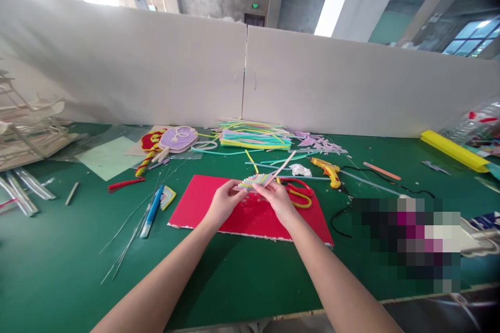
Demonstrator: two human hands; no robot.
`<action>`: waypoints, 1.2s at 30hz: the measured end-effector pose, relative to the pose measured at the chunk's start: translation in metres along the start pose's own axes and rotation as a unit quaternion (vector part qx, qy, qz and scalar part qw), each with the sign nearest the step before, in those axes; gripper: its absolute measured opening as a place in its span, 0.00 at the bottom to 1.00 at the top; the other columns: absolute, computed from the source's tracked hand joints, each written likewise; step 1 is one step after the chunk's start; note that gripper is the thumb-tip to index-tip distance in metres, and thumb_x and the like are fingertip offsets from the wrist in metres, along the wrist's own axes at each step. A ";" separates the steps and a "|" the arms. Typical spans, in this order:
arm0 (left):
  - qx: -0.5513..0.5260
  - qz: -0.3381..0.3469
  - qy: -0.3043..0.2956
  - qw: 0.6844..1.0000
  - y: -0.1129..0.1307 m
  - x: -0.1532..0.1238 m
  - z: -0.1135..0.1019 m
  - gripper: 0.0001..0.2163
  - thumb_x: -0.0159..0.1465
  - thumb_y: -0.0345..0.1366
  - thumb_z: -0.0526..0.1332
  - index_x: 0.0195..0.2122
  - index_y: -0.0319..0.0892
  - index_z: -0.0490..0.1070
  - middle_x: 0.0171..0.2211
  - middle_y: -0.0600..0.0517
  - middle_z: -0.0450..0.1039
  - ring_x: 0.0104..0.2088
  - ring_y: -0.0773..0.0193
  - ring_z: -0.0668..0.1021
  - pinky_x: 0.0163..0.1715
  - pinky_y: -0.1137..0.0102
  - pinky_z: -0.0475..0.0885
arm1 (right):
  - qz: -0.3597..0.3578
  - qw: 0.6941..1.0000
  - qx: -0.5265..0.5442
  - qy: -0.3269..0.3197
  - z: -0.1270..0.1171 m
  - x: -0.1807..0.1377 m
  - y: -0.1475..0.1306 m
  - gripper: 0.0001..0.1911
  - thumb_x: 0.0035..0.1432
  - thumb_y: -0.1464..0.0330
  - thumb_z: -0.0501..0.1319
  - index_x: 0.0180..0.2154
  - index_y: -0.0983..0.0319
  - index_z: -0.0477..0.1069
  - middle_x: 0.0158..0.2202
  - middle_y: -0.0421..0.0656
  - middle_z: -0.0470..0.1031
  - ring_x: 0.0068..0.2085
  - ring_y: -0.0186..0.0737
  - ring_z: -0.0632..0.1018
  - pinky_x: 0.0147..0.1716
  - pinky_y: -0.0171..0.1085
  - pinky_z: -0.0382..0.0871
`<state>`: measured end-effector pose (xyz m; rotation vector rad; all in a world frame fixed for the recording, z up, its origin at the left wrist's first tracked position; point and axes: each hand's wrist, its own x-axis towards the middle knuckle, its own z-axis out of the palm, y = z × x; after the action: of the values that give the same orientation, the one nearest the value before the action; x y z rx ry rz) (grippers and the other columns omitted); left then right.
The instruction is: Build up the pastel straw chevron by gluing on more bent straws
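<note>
Both my hands hold one small striped piece (253, 181) in pastel pink, yellow, green and white, made of narrow strips. My left hand (228, 199) pinches its left end, and my right hand (276, 199) grips the right end. From the right side a pale pink strip (284, 164) sticks up and outward. Beneath my hands lies a red board (195, 203) with ragged white edges. Scissors (300, 197) with red and yellow handles rest on the board, right of my right hand. A similar striped piece (167, 196) lies beside a blue pen-like tool (152, 210) to the left.
Behind the board is a pile of pastel strips (253, 135). A yellow glue gun (328, 171) with a black cord lies right of it, near a crumpled white lump (300, 170). Thin wires (130, 242) spread at left. A purple round craft piece (178, 139) sits farther back.
</note>
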<state>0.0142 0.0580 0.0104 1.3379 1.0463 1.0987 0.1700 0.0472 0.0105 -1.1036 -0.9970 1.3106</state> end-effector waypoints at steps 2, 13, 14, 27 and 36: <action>0.006 -0.002 0.009 1.000 0.001 0.000 -0.001 0.15 0.51 0.45 0.66 0.33 0.39 0.73 0.27 0.51 0.78 0.30 0.60 0.79 0.33 0.70 0.73 | 0.005 1.000 0.008 -0.003 0.002 0.000 -0.001 0.19 0.39 0.61 0.70 0.36 0.62 0.77 0.37 0.43 0.79 0.39 0.44 0.78 0.28 0.34 0.72; -0.083 -0.041 0.018 0.996 -0.005 0.004 -0.004 0.21 0.50 0.46 0.68 0.40 0.38 0.71 0.29 0.50 0.78 0.32 0.60 0.80 0.35 0.67 0.75 | 0.006 0.993 0.105 0.059 -0.011 0.006 -0.003 0.16 0.41 0.59 0.70 0.28 0.63 0.72 0.21 0.35 0.69 0.22 0.28 0.71 0.19 0.27 0.67; -0.094 -0.045 0.010 0.995 -0.005 0.003 -0.003 0.21 0.50 0.46 0.68 0.41 0.38 0.72 0.31 0.48 0.79 0.34 0.59 0.80 0.36 0.67 0.75 | 0.008 0.993 0.108 0.057 -0.010 0.006 -0.003 0.16 0.41 0.59 0.70 0.29 0.63 0.72 0.22 0.35 0.70 0.24 0.28 0.72 0.21 0.27 0.69; -0.157 -0.078 0.054 0.983 -0.004 0.001 0.001 0.22 0.44 0.43 0.72 0.39 0.35 0.76 0.39 0.43 0.79 0.39 0.55 0.80 0.39 0.66 0.75 | -0.023 0.998 -0.042 -0.048 -0.006 -0.002 -0.002 0.18 0.47 0.61 0.65 0.41 0.59 0.74 0.37 0.42 0.76 0.38 0.40 0.77 0.29 0.35 0.75; -0.161 -0.094 0.106 0.977 -0.006 0.006 -0.004 0.19 0.45 0.40 0.73 0.36 0.34 0.75 0.34 0.44 0.79 0.32 0.61 0.81 0.31 0.72 0.76 | -0.115 0.923 -0.359 0.070 -0.051 -0.001 -0.029 0.10 0.51 0.72 0.58 0.36 0.61 0.73 0.41 0.48 0.72 0.46 0.47 0.72 0.47 0.44 0.65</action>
<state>0.0115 0.0645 0.0052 0.8613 1.0717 1.2241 0.2259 0.0456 0.0279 -1.5386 -1.5028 0.6576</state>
